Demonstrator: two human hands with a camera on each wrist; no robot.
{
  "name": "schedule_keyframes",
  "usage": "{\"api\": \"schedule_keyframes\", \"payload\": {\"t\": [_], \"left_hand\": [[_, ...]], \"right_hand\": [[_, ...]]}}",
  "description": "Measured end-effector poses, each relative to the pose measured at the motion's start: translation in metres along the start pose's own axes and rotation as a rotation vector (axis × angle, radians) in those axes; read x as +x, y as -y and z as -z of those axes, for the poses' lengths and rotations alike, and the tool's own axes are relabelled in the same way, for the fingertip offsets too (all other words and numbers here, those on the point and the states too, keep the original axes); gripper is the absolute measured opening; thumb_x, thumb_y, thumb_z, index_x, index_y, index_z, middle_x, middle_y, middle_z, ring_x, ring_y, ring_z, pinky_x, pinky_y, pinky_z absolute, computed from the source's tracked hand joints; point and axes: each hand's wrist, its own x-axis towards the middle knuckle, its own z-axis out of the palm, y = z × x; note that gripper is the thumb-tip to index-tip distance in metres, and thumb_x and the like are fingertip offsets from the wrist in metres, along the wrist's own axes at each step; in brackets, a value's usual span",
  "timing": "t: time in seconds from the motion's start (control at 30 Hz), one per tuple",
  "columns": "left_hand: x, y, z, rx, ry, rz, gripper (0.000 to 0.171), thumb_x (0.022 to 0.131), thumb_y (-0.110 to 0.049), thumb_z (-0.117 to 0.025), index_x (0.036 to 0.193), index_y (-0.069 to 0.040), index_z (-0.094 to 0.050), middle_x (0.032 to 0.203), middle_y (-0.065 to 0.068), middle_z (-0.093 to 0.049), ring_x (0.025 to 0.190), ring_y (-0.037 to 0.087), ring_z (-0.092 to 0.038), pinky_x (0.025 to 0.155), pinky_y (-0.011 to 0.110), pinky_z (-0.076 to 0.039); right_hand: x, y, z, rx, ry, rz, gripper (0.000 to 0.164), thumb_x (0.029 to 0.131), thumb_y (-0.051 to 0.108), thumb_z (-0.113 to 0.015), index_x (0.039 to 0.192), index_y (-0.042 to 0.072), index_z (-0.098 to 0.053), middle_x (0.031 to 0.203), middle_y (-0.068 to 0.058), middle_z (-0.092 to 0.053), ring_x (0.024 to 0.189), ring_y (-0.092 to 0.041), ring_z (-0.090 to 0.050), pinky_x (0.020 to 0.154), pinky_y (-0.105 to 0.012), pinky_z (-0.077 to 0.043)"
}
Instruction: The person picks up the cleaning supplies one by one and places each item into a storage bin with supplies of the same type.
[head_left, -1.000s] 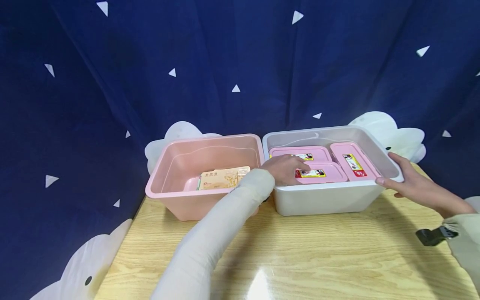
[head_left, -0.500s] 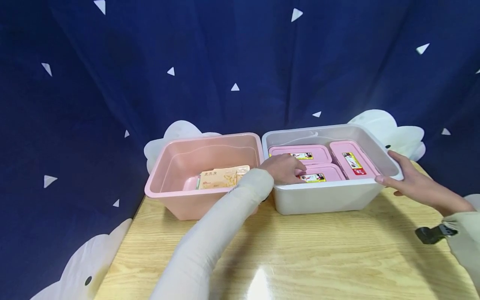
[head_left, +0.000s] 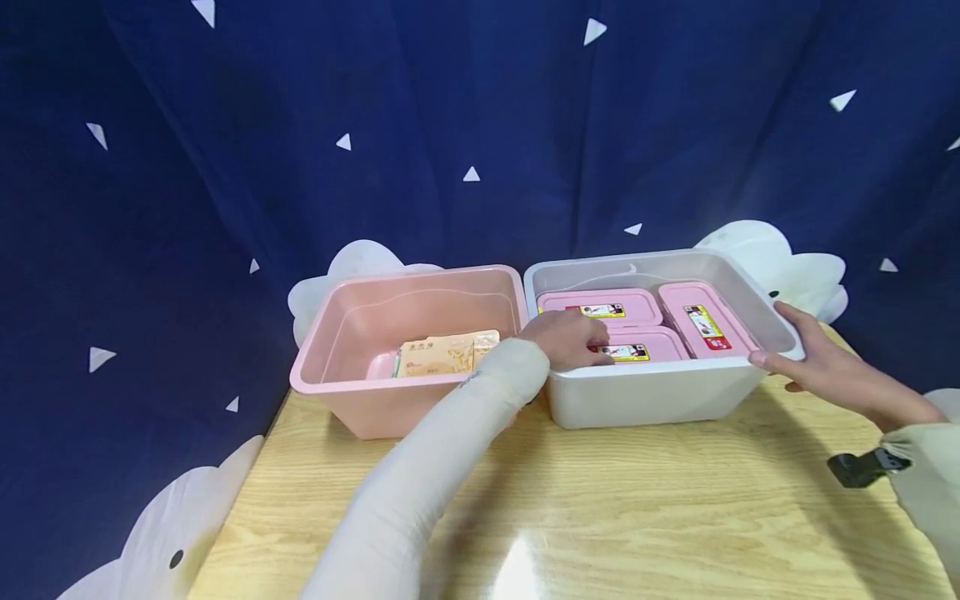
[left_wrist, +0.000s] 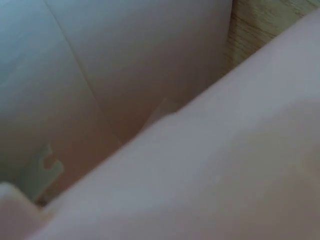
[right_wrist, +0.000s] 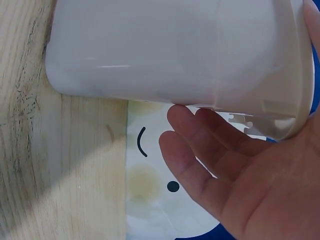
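Observation:
In the head view my left hand (head_left: 567, 337) reaches into the white bin (head_left: 652, 404), with fingers and thumb curled over the left part of the front pink lidded box (head_left: 660, 343). That box's left end is hidden under the hand. Behind it lies a second pink lidded box (head_left: 637, 304), and a third pink lidded box (head_left: 697, 317) lies crosswise at the right. My right hand (head_left: 817, 358) holds the bin's right front corner, thumb at the front rim. In the right wrist view its fingers (right_wrist: 185, 162) extend along the outside of the bin wall.
To the left, beside the white bin, stands a pink bin (head_left: 307, 382) with a beige printed pack (head_left: 435, 357) inside. Both bins stand on a wooden table (head_left: 645, 517), in front of a dark blue curtain (head_left: 420, 100). A blurred pale surface (left_wrist: 200, 180) crosses the left wrist view.
The front pink lidded box has sunk slightly lower in the white bin. My left fingers have drawn back a little to the left over its label. The right hand keeps its place.

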Motion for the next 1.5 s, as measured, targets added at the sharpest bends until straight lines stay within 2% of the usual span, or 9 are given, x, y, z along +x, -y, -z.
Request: {"api": "schedule_keyframes", "payload": {"t": [0.17,0.3,0.47,0.57,0.7,0.93,1.27,1.4,1.5], "left_hand": [[0.000,0.001,0.003,-0.014,-0.109,0.005,0.027,0.097,-0.038,-0.055,0.109,-0.021,-0.072,0.105,-0.007,-0.071,0.103,0.011,-0.064,0.089,0.027,-0.050],[-0.007,-0.007,0.019,0.019,-0.165,0.023,0.039,0.098,-0.036,-0.052,0.132,-0.021,-0.065,0.141,-0.003,-0.061,0.133,0.016,-0.053,0.111,0.031,-0.043],[-0.030,-0.027,0.047,0.151,-0.241,-0.001,0.042,0.098,-0.042,-0.051,0.135,-0.024,-0.060,0.150,-0.001,-0.052,0.139,0.018,-0.046,0.110,0.037,-0.043],[-0.052,-0.034,0.052,0.214,-0.300,-0.031,0.044,0.098,-0.043,-0.051,0.137,-0.023,-0.059,0.150,-0.001,-0.051,0.138,0.018,-0.047,0.109,0.037,-0.043],[-0.086,-0.040,0.043,0.271,-0.380,-0.066,0.044,0.098,-0.043,-0.053,0.136,-0.021,-0.059,0.149,0.001,-0.052,0.138,0.021,-0.048,0.112,0.038,-0.040],[-0.134,-0.037,0.005,0.323,-0.476,-0.108,0.047,0.097,-0.043,-0.053,0.135,-0.016,-0.057,0.146,0.003,-0.055,0.136,0.023,-0.049,0.112,0.041,-0.041],[-0.153,-0.020,-0.010,0.266,-0.430,-0.024,0.055,0.099,-0.046,-0.049,0.143,-0.014,-0.051,0.152,0.004,-0.049,0.142,0.025,-0.045,0.117,0.048,-0.035],[-0.158,-0.014,-0.008,0.317,-0.486,0.049,0.056,0.098,-0.046,-0.049,0.143,-0.013,-0.050,0.150,0.005,-0.050,0.141,0.026,-0.045,0.117,0.048,-0.034],[-0.162,-0.010,-0.006,0.370,-0.561,0.124,0.056,0.096,-0.046,-0.051,0.141,-0.012,-0.051,0.149,0.008,-0.050,0.139,0.029,-0.045,0.115,0.049,-0.035]], "right_hand": [[0.005,-0.001,0.000,-0.012,0.010,0.006,0.093,0.101,0.032,-0.051,0.155,0.002,0.019,0.148,-0.045,-0.012,0.115,-0.061,-0.044,0.066,-0.052,-0.057],[0.007,-0.004,0.002,-0.027,0.030,0.001,0.093,0.102,0.034,-0.051,0.155,0.002,0.019,0.147,-0.045,-0.016,0.108,-0.059,-0.054,0.066,-0.050,-0.057],[0.007,-0.009,0.006,-0.027,0.018,0.001,0.093,0.101,0.033,-0.052,0.155,0.000,0.018,0.144,-0.045,-0.022,0.106,-0.056,-0.056,0.066,-0.049,-0.056],[0.009,-0.011,0.007,-0.025,0.006,0.012,0.092,0.101,0.032,-0.052,0.155,0.000,0.015,0.143,-0.044,-0.024,0.104,-0.055,-0.057,0.065,-0.048,-0.056],[0.009,-0.015,0.006,-0.023,0.000,0.013,0.091,0.102,0.031,-0.051,0.155,-0.001,0.016,0.144,-0.045,-0.021,0.107,-0.056,-0.053,0.066,-0.048,-0.056],[0.011,-0.020,0.004,-0.031,-0.018,0.021,0.091,0.101,0.029,-0.053,0.155,-0.002,0.013,0.143,-0.045,-0.021,0.106,-0.056,-0.052,0.065,-0.047,-0.056],[0.012,-0.021,0.004,-0.045,-0.013,0.036,0.089,0.102,0.029,-0.053,0.155,-0.002,0.011,0.142,-0.044,-0.023,0.103,-0.053,-0.055,0.064,-0.046,-0.055],[0.002,-0.020,0.014,-0.114,-0.001,-0.012,0.083,0.106,0.035,-0.042,0.154,-0.006,0.012,0.143,-0.049,-0.019,0.113,-0.064,-0.043,0.068,-0.059,-0.053],[-0.012,-0.012,0.024,-0.241,-0.110,-0.059,0.080,0.106,0.041,-0.037,0.154,-0.009,0.003,0.141,-0.051,-0.023,0.119,-0.067,-0.035,0.081,-0.072,-0.043]]}}
